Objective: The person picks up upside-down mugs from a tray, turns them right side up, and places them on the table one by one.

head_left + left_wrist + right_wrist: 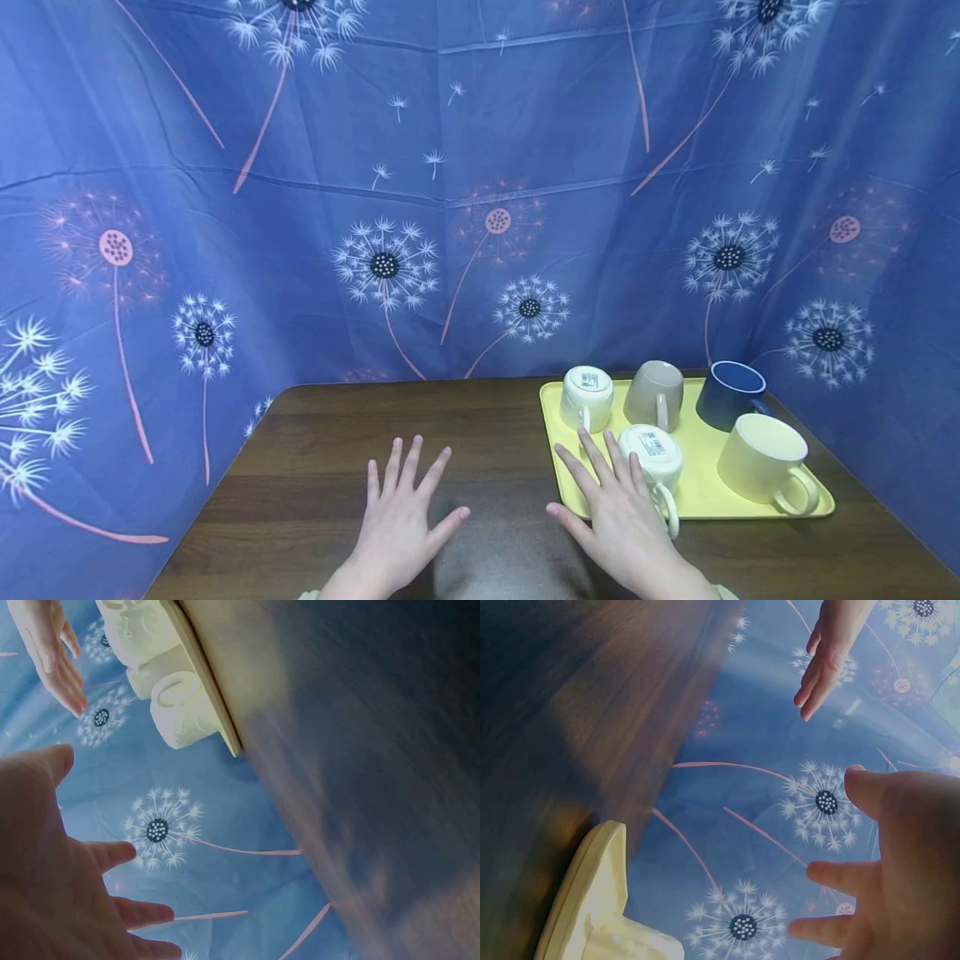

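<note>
Both hands hover palm down with fingers spread, holding nothing. My left hand (397, 525) is over the table's front middle. My right hand (626, 521) is farther right, its fingers overlapping the yellow tray (701, 475) in the head view. Nearest to it is a white mug (651, 454), upside down with a label on its base, its handle toward me. Another white mug (587, 398) and a grey mug (654, 396) stand upside down at the tray's back. To the right are a dark blue mug (731, 396) and a cream mug (763, 458).
The brown wooden table (315, 475) stretches left of the tray. A blue curtain (465, 167) with dandelion prints hangs behind the table and along both sides. The tray's right corner lies close to the table's right edge.
</note>
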The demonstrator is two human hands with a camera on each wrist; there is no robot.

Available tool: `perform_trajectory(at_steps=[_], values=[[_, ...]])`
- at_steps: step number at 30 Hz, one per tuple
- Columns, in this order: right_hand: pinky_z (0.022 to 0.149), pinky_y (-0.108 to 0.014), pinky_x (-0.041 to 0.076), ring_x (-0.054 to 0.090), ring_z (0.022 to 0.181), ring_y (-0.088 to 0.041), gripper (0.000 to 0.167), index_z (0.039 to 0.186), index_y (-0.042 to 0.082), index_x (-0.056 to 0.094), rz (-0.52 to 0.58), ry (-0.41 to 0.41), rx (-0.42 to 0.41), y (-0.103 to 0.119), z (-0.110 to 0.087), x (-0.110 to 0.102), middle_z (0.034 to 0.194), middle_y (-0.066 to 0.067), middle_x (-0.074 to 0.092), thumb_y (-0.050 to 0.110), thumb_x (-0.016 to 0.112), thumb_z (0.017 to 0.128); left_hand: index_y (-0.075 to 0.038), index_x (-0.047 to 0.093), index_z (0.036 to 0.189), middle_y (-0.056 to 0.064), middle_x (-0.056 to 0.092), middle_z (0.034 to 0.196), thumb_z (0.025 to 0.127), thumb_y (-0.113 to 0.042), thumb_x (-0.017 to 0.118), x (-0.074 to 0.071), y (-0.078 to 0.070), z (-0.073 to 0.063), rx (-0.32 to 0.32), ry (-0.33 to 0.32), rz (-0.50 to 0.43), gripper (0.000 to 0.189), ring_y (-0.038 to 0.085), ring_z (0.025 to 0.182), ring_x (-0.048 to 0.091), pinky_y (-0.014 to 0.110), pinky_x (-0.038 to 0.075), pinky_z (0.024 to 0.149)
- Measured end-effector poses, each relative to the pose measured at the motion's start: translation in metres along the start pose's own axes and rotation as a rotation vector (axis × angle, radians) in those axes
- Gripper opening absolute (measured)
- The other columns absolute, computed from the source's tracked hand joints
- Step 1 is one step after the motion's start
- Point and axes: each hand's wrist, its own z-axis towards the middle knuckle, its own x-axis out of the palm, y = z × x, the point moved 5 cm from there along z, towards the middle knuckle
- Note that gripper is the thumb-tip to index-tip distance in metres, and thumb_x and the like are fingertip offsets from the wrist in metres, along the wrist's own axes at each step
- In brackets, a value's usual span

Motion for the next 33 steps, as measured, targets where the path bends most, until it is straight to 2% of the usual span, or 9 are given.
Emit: perform_trajectory(at_steps=[8,13,19,26,33], values=[[0.101,-0.066,0.026,0.025,0.137,-0.043,0.066,0.138,0.023,0.047,0.019,0.021,0.011,-0.001,0.002,-0.001,0.147,-0.013,0.038,0.058,0.060,0.083,-0.034,0.031,0.146,0.013,0.025,0.154,0.084,-0.074,0.040,-0.003,0.000,0.001,0.004,-0.003,0.014,0.075,0.036,0.143,0.011,0.066,0.011,0.106],[0.099,-0.062,0.033,0.032,0.133,-0.043,0.065,0.137,0.021,0.049,0.029,-0.037,-0.013,-0.002,0.005,-0.008,0.144,-0.013,0.042,0.053,0.065,0.082,-0.033,0.031,0.147,0.015,0.028,0.152,0.083,-0.074,0.041,-0.007,-0.002,0.005,0.022,-0.017,0.020,0.077,0.038,0.142,0.016,0.066,0.015,0.106],[0.097,-0.055,0.039,0.043,0.125,-0.041,0.063,0.134,0.018,0.052,0.064,-0.089,-0.040,-0.004,0.010,-0.018,0.137,-0.013,0.050,0.044,0.071,0.079,-0.032,0.030,0.147,0.015,0.029,0.151,0.081,-0.071,0.049,-0.015,-0.006,0.012,0.047,-0.033,0.013,0.079,0.038,0.141,0.020,0.065,0.017,0.107],[0.088,-0.053,0.046,0.052,0.115,-0.034,0.059,0.126,0.013,0.057,0.137,-0.152,-0.081,-0.016,0.012,-0.034,0.127,-0.012,0.057,0.029,0.078,0.074,-0.031,0.031,0.147,0.014,0.031,0.150,0.078,-0.064,0.060,-0.023,-0.019,0.023,0.114,-0.059,-0.029,0.081,0.037,0.139,0.024,0.061,0.020,0.108],[0.083,-0.047,0.047,0.056,0.108,-0.025,0.053,0.118,0.013,0.060,0.185,-0.183,-0.079,-0.040,0.011,-0.053,0.117,-0.004,0.062,0.019,0.081,0.070,-0.031,0.035,0.145,0.009,0.033,0.149,0.077,-0.061,0.063,-0.031,-0.037,0.037,0.206,-0.077,-0.082,0.079,0.031,0.137,0.029,0.055,0.024,0.109]])
